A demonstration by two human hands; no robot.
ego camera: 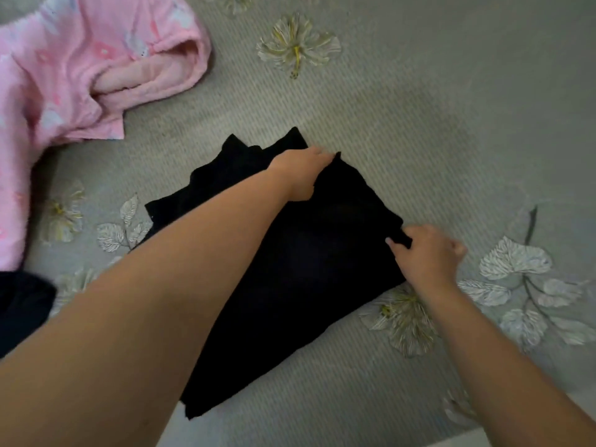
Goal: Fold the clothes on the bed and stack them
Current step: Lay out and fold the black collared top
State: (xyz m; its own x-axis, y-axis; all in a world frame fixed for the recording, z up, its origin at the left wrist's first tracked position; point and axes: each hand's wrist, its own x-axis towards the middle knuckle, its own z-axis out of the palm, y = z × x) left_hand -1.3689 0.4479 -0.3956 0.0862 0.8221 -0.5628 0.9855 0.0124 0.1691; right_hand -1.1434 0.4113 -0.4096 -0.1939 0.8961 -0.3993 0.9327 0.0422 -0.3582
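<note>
Two hands work one black garment in the single head view, and their placing reads as a fold being squared up. It lies flat on the grey flowered bedspread, roughly in the middle of the frame, a layered dark slab with its far end ragged and uneven. The left hand reaches across to the far right corner, fingers curled down over the cloth edge there, apparently pinching it, though the fingertips blur into the black fabric. The right hand is at the near right corner, thumb and fingers closed on a small tab of the same cloth. Holding both corners of one side probably lets the person pull that edge taut and carry it over evenly, so the layers line up rather than bunch. To the upper left, well apart from the black piece, a pink fleecy garment sprawls unfolded, one sleeve opening gaping; it looks like work yet to do. At the left edge, below the pink one, a dark garment shows only in part, and whether it is folded cannot be told. The left forearm crosses over much of the black garment and hides its left half. Nothing lies on the spread to the right, so a fold or slide that way looks unobstructed.
</note>
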